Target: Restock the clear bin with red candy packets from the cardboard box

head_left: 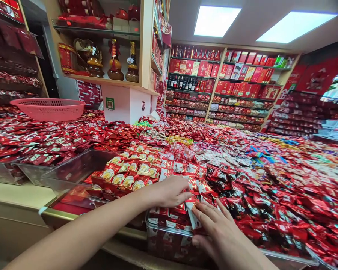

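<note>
My left hand [173, 192] reaches across a clear bin of small red-and-white snack packets [171, 221]. Its fingers bend down over the packets with the thumb apart, and the fingertips are partly hidden. To its right, my right hand [218, 227] is open, fingers spread and resting against a white-and-red packet [193, 217] that stands tilted in the bin. The right thumb lies near the bin's front rim [169, 227]. Left of my left hand are neat rows of red-and-gold packets [129, 172] with a round food picture.
A partly filled clear bin [70, 170] stands at left, near a pink plastic basket [49, 110]. Heaps of red packets [270, 195] spread over the right side. A white pillar [118, 103] supports a display cabinet [141, 80]; stocked shelves [214, 86] line the back wall.
</note>
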Available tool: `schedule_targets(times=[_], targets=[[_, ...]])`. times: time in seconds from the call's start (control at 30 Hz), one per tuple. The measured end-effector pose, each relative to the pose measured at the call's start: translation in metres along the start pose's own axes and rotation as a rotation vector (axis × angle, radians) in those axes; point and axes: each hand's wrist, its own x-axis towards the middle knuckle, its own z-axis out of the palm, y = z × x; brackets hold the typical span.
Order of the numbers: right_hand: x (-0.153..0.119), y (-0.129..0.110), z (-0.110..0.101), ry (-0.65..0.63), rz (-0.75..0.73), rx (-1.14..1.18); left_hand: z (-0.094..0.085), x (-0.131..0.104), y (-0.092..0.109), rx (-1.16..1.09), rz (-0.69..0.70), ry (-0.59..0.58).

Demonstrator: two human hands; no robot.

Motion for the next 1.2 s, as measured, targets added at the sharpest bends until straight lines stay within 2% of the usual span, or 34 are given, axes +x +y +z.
schedule_targets(times=[0.1,0.27,0.43,0.7,0.83,0.97,1.2], targets=[[0.013,0.011,-0.007,-0.055,0.032,-0.055,0.003,0.007,0.0,0.02,-0.005,0.01],[0.05,0.039,-0.018,-0.188,0.077,-0.088,0.005,0.018,0.002,0.058,-0.043,-0.02],[0.06,0.042,-0.02,-0.288,0.176,-0.077,0.002,0.02,0.001,0.073,-0.071,-0.059],[0.052,0.044,-0.014,-0.19,0.147,-0.107,0.002,0.021,-0.003,0.047,-0.07,-0.107],[0.035,0.028,-0.023,-0.086,0.081,0.001,-0.001,0.019,-0.002,0.034,-0.092,-0.107],[0.014,0.011,-0.021,-0.061,-0.02,0.171,-0.005,0.018,0.001,0.033,-0.093,-0.112],[0.008,0.002,-0.003,0.045,0.05,0.14,-0.007,0.016,-0.003,0.007,-0.005,-0.158]])
